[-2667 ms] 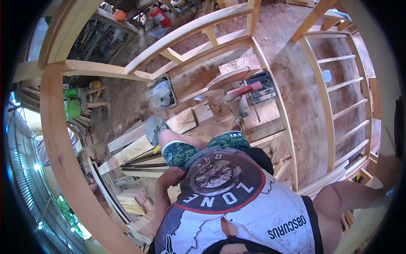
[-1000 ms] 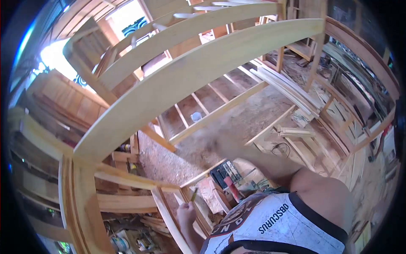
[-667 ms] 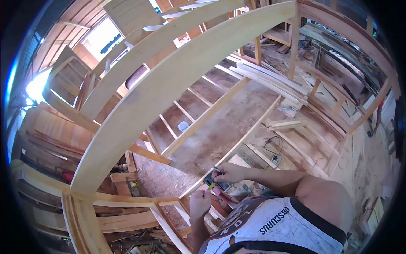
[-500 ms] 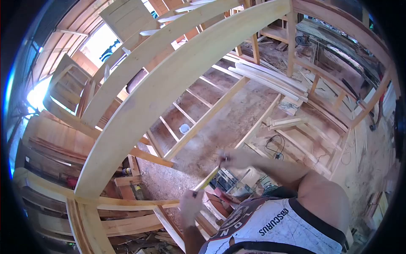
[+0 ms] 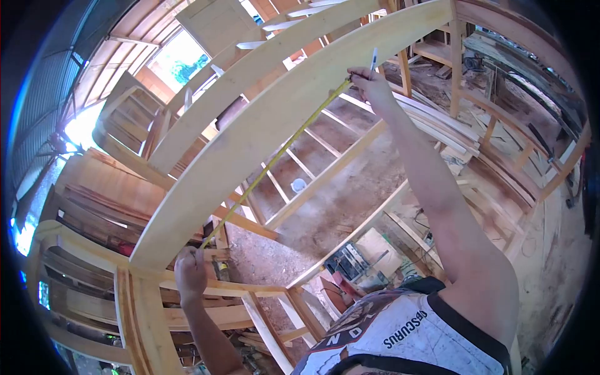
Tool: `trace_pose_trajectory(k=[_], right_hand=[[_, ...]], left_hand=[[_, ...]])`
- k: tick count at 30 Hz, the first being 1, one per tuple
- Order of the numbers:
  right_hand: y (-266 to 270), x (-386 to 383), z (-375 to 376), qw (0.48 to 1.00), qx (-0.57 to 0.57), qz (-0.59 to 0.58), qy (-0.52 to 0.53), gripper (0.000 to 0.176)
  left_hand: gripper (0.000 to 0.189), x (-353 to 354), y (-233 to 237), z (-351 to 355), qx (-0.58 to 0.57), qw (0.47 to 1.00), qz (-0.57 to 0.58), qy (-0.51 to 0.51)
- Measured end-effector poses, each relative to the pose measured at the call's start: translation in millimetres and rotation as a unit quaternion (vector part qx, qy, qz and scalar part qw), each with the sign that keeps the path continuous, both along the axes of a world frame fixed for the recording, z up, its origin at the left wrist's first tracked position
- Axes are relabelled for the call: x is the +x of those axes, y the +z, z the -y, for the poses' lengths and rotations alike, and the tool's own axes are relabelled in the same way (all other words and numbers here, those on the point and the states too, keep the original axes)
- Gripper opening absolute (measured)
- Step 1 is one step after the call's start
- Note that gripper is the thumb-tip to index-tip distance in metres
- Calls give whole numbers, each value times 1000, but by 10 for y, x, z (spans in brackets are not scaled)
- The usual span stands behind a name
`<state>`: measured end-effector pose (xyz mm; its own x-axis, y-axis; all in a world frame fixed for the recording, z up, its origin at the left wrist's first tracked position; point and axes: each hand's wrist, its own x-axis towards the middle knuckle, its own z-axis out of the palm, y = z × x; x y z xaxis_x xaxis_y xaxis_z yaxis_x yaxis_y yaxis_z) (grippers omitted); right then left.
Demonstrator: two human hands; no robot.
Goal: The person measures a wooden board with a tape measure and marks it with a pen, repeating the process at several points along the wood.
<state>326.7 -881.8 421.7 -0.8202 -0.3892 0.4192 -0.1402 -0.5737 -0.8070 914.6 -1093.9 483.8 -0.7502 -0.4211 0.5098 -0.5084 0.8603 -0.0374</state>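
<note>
A yellow tape measure (image 5: 275, 159) is stretched diagonally between my two hands, along the lower edge of a long curved wooden board (image 5: 244, 125). My left hand (image 5: 190, 272) is closed on its lower end, close to the board's lower left tip and the wooden frame there. Up near the board's right part, my right hand (image 5: 370, 90) pinches the other end of the tape. A white pen (image 5: 374, 61) also sticks up from the fingers of my right hand. I cannot make out which hand has the tape's case.
A second curved board (image 5: 250, 62) runs behind the first. Below lies a ladder-like wooden frame (image 5: 325, 172) with a small white cup (image 5: 299, 185) among its slats. Stacked planks (image 5: 437, 128) lie to the right. A machine (image 5: 353, 265) stands near my torso.
Both hands have moved up and apart, the left toward the board's lower left end, the right toward its upper right. The short length of tape between them is now long.
</note>
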Motion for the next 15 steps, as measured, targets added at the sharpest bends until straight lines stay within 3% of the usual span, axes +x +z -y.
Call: trace_pose_trajectory(k=[1,4,11,15], right_hand=[[56,-38,63,999,-19,35,-3,29],[306,-19,215,994,-16,62,-84,21],[118,-289,513,994,-104,22,-20,18],[113,-306,619,989,-141,7,-52,17]], left_hand=[[26,-101,56,-28,18,999,0,47],[25,-235,21,170,-62,997,-46,27],[21,-430,-158,438,-200,975,-88,32],[24,-550,-95,533,-173,979,-111,7]])
